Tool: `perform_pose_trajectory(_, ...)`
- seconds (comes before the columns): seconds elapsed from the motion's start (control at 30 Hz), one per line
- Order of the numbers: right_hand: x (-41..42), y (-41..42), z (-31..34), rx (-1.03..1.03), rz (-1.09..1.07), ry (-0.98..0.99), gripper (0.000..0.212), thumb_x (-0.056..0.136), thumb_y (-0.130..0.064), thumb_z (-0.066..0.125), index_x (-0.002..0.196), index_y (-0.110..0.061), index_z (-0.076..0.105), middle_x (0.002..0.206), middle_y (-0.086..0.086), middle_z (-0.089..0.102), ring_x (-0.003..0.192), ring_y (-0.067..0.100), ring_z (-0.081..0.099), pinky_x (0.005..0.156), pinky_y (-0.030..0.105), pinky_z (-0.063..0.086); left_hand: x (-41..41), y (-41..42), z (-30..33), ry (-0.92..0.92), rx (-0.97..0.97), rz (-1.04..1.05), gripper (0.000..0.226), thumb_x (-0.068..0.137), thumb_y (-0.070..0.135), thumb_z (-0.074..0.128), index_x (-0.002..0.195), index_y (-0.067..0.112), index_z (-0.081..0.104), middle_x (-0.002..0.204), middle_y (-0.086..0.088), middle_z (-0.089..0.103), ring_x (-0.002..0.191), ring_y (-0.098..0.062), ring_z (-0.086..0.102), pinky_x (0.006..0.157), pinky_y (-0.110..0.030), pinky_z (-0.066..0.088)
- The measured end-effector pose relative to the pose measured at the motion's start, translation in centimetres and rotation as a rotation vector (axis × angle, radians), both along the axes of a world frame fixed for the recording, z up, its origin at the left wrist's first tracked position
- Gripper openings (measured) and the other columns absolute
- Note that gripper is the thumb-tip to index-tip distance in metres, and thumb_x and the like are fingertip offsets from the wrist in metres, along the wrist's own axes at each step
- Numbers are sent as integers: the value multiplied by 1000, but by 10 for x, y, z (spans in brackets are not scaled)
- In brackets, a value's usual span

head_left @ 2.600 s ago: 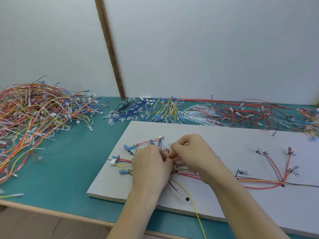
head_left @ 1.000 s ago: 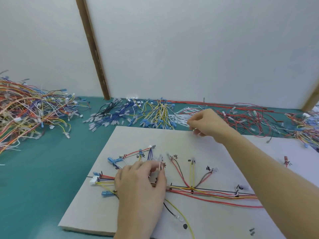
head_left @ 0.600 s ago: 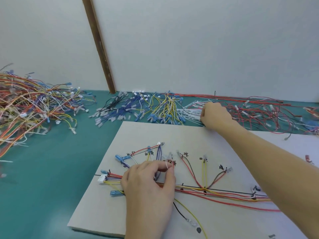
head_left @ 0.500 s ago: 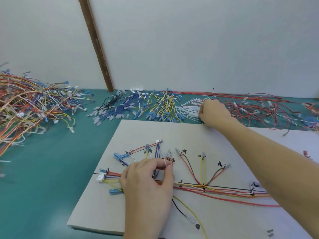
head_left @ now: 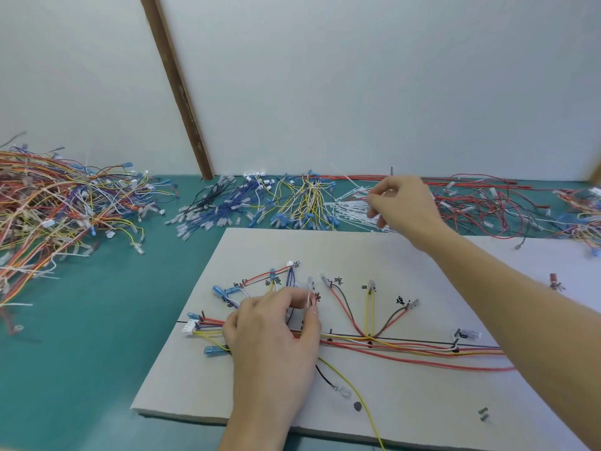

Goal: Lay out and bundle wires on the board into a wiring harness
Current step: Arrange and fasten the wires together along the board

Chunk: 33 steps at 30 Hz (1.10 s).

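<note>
Your left hand sits low centre on the board, thumb and forefinger pinching thin wires of the harness, which runs left to right across the board. Your right hand is at upper centre over the pile of white cable ties on the green tabletop, fingers curled and pinching a tie. Loose wire heap fills the upper left of the frame.
</note>
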State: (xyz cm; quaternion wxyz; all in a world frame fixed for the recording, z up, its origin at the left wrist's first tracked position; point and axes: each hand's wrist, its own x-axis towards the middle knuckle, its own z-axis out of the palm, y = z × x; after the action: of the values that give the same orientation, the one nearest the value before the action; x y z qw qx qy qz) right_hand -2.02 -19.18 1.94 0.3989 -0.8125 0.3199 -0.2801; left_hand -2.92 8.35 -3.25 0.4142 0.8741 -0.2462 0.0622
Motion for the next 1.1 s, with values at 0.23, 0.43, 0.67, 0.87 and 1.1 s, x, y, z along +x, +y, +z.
perform_pose_trajectory(0.23, -75, 66, 12, 253, 287, 3, 7, 89, -11, 66, 83, -11, 69, 69, 11, 75, 48, 21, 62, 40, 25, 41, -4, -4, 31, 25, -164, -126, 29, 88, 49, 72, 116, 49, 63, 101, 35, 64, 111, 4, 53, 107, -49, 40)
perform_pose_trajectory(0.43, -138, 104, 10, 473, 351, -96, 15, 91, -10, 70, 76, -12, 71, 69, 18, 71, 46, 22, 56, 39, 23, 40, 4, -29, 68, 170, -192, -412, 11, 85, 46, 78, 85, 36, 80, 89, 28, 75, 91, 4, 69, 97, -38, 50)
perform_pose_trajectory(0.67, -167, 114, 6, 380, 331, -81, 14, 91, -14, 69, 78, -16, 73, 73, 10, 74, 56, 17, 62, 47, 28, 49, -5, -36, 77, 351, -311, -678, 3, 86, 14, 80, 85, 16, 80, 85, 0, 80, 79, -13, 74, 74, -18, 55)
perform_pose_trajectory(0.87, -159, 126, 12, 89, 275, -148, 5, 84, -24, 80, 81, -26, 77, 72, -7, 73, 65, 19, 66, 58, 38, 57, -2, -32, 81, 354, -216, -628, 8, 86, 10, 78, 79, 15, 79, 74, -7, 77, 63, -13, 69, 61, -22, 53)
perform_pose_trajectory(1.1, -140, 137, 1, 256, 218, -208, 12, 84, -15, 82, 88, -14, 70, 72, 5, 74, 61, 29, 71, 59, 39, 62, 9, -21, 73, 471, -213, -652, 5, 86, 12, 80, 81, 10, 79, 74, -9, 77, 64, -14, 66, 58, -22, 52)
